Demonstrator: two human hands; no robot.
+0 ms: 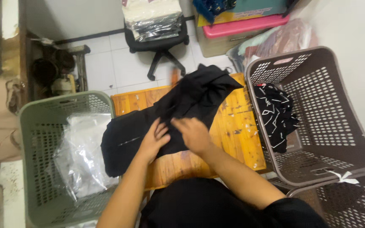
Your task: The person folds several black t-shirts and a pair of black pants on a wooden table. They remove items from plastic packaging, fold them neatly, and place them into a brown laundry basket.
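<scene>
A black garment (191,101) lies spread across a small orange wooden table (237,135), one end hanging off the left edge, the other bunched at the far right. My left hand (153,141) rests flat on the cloth near its middle, fingers apart. My right hand (193,134) presses on the cloth just beside it, fingers curled toward the left hand. Neither hand lifts the garment.
A green laundry basket (39,126) at the left holds clear plastic bags (83,156). A brown basket (339,139) at the right holds a black cloth with white marks (275,114); another brown basket (360,202) sits below it. A black office chair (157,42) stacked with packaged goods stands behind.
</scene>
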